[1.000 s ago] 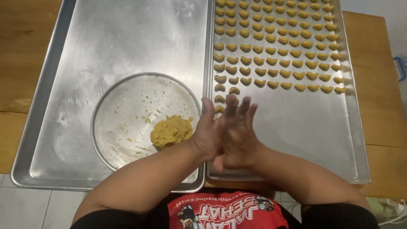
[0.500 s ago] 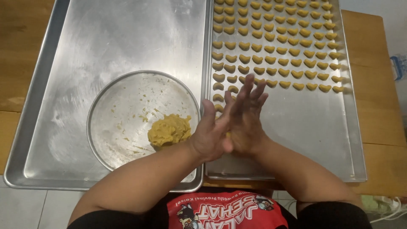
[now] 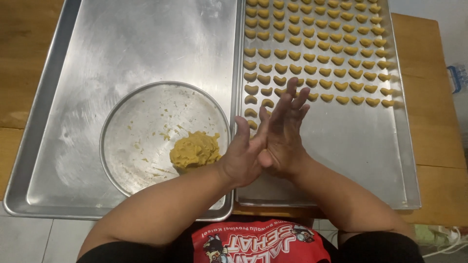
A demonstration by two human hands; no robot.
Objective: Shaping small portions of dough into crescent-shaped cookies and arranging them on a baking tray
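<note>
L hand [image 3: 243, 156], R hand [image 3: 285, 131] palms pressed, dough lump [image 3: 195, 150] nearby

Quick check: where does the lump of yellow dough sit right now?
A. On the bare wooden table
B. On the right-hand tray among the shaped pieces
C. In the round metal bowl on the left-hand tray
C: the lump of yellow dough lies inside the round metal bowl, which stands on the left-hand steel tray.

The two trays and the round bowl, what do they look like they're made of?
Left tray and right tray: probably aluminium or steel, dull brushed grey with scuffs and soft glare. Round bowl: likewise thin metal, shinier rim, smeared with yellow dough.
</note>
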